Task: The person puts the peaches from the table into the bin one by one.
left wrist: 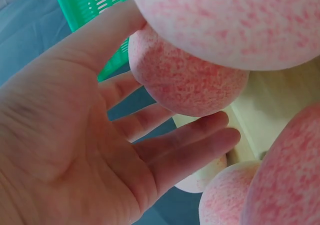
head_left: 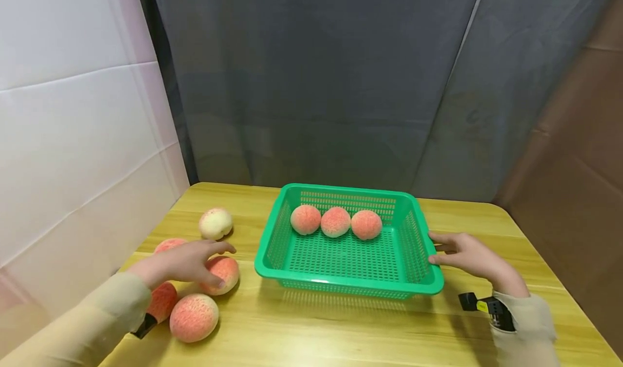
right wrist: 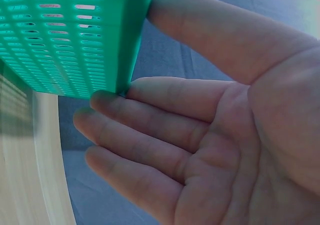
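Note:
My left hand (head_left: 187, 261) reaches over a pink peach (head_left: 225, 274) at the left of the table. In the left wrist view its fingers (left wrist: 187, 157) are extended beside and behind a pink peach (left wrist: 187, 77), the thumb on the near side; firm contact is unclear. Another peach (head_left: 194, 317) sits just in front, and a darker red one (head_left: 163, 301) is partly covered by the sleeve. At the right, my right hand (head_left: 469, 256) touches the rim of a green plastic basket (head_left: 350, 287) with thumb and fingertips, its fingers (right wrist: 145, 120) nearly straight. Three peaches (head_left: 336, 222) lie in a row inside the basket's far side.
A pale peach (head_left: 216, 224) lies farther back on the left, and a pink one (head_left: 170, 244) shows behind the left hand. The wooden table (head_left: 311, 334) ends at a grey curtain (head_left: 311, 86) at the back. Pale and brown sheets hang on either side.

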